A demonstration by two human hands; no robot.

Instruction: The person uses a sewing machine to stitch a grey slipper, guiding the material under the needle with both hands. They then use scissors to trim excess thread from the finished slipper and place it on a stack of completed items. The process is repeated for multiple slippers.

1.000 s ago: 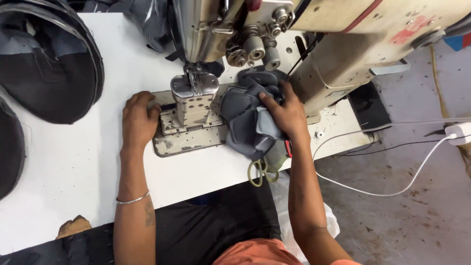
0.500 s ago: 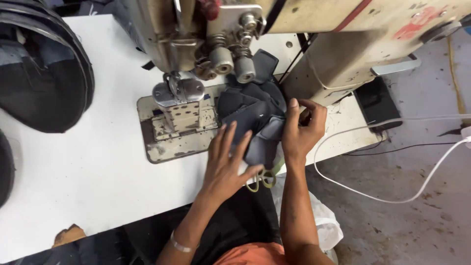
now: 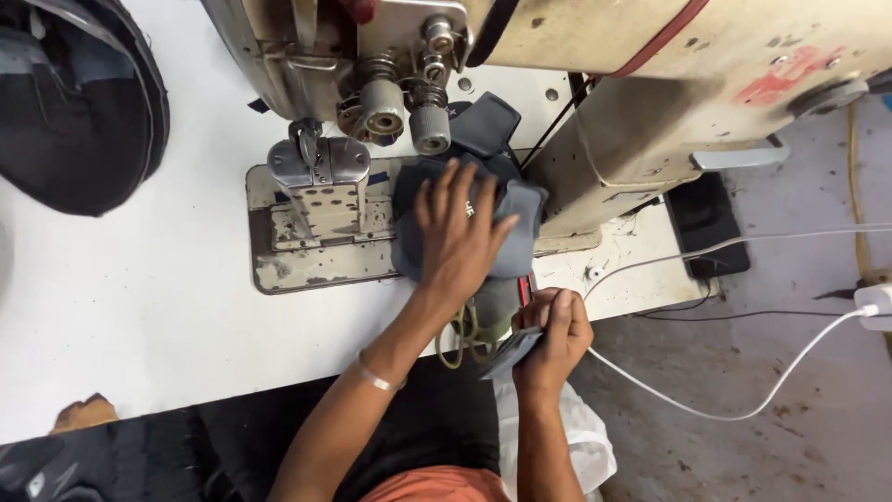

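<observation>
My left hand [image 3: 460, 232] lies flat with fingers spread on a bundle of dark grey fabric pieces [image 3: 516, 223], just right of the sewing machine's post [image 3: 321, 191] and its worn metal plate [image 3: 307, 265]. My right hand [image 3: 553, 339] is at the table's front edge, pinching a small dark grey fabric piece [image 3: 509, 353] pulled clear of the bundle. A pair of green-handled snips [image 3: 465, 335] hangs at the edge between my hands. The beige sewing machine head [image 3: 650, 84] looms over the bundle.
A stack of dark round fabric parts [image 3: 79, 112] sits at the table's far left. A white cable [image 3: 725, 390] runs across the concrete floor to a white charger block [image 3: 873, 307]. A black pedal-like slab [image 3: 706, 237] lies beside the table. Dark cloth [image 3: 139, 460] hangs below the front edge.
My left hand has slid up onto the fabric bundle. My right hand has left the bundle and dropped to the table edge with a small piece in it.
</observation>
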